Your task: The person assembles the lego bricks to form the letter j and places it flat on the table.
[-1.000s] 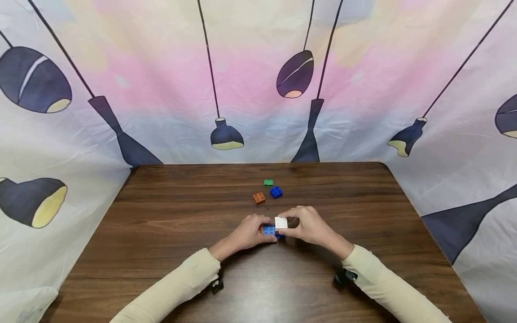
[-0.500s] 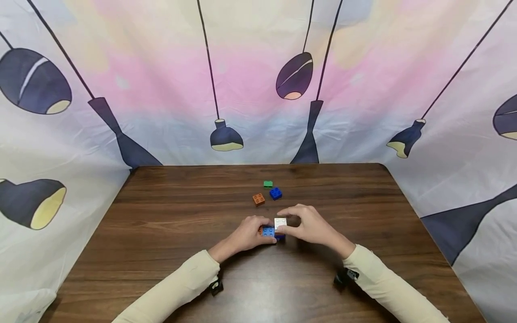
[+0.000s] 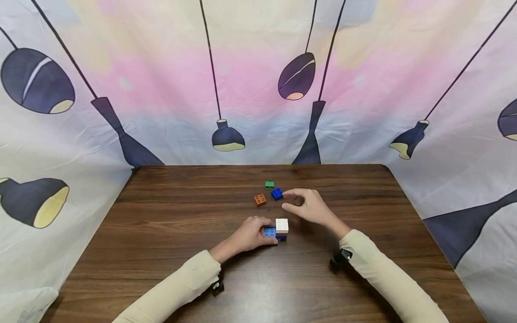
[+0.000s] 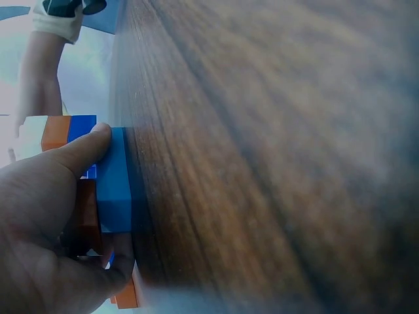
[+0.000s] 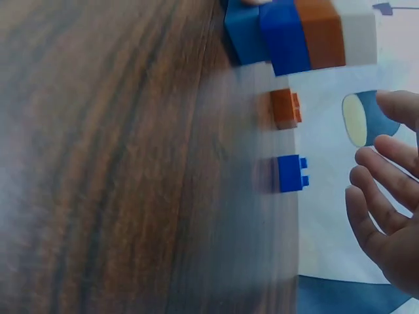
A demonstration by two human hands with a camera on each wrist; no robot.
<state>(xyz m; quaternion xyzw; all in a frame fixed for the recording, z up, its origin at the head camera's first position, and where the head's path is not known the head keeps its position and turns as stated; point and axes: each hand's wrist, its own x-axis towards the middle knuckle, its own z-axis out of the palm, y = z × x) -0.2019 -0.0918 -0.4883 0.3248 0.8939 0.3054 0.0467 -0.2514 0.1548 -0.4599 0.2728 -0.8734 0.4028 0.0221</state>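
Observation:
My left hand (image 3: 252,232) grips a small build of toy building bricks on the table, thumb along its near side. In the left wrist view the build has a lighter blue bottom brick (image 4: 114,183). An orange brick (image 4: 56,133) sits between a dark blue brick (image 4: 82,127) and the white brick (image 4: 31,136) on top. Fingers hide part of the build. My right hand (image 3: 310,206) holds nothing; its fingers are parted, close to the right of a loose dark blue brick (image 3: 276,194). In the right wrist view that hand (image 5: 391,196) shows apart from the bricks.
A loose orange brick (image 3: 260,199) lies left of the loose blue one, and a green brick (image 3: 269,184) lies behind them. The brown wooden table (image 3: 181,197) ends at a cloth backdrop (image 3: 169,89) printed with lamps.
My right hand has let go of the white brick, leaving it on top of the build, and moved away toward the loose blue brick. The left hand keeps its hold.

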